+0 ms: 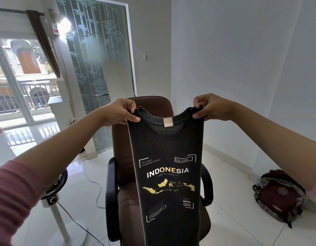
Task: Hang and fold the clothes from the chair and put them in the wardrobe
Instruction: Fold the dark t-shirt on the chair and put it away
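Observation:
A dark grey T-shirt (pixel 168 151) with an "INDONESIA" map print hangs in front of me, sides folded in so it forms a narrow strip. My left hand (pixel 120 110) pinches its left shoulder and my right hand (pixel 209 107) pinches its right shoulder, both near the collar. Directly behind the shirt stands a brown office chair (pixel 123 157) with black armrests; the visible part of its seat holds no clothes. The shirt's lower end runs out of the frame.
A white standing fan (pixel 56 190) with a trailing cable is at the lower left. A dark red backpack (pixel 278 194) lies on the floor at the right wall. A frosted glass door (pixel 96 59) and a balcony window (pixel 17 77) are behind.

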Demonstrator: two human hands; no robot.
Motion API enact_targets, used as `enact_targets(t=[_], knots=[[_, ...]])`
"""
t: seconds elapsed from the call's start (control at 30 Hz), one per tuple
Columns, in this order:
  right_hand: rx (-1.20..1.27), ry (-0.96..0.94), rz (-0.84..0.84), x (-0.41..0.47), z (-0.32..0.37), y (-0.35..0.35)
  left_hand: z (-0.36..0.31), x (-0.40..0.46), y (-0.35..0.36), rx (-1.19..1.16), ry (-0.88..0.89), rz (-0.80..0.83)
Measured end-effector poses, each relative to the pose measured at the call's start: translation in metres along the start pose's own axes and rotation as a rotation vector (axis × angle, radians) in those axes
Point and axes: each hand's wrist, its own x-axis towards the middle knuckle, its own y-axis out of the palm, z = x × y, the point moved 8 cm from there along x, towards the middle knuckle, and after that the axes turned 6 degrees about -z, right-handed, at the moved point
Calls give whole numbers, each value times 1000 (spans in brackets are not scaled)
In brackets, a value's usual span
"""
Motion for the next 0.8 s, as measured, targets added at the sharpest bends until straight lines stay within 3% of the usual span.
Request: enact_targets(t=[0.27,0.8], knots=[[14,-11,64,2,3,14,4,-4,8,-74,17,79],[130,-40,106,14,-10,27,20,-10,-18,-125,28,-63]])
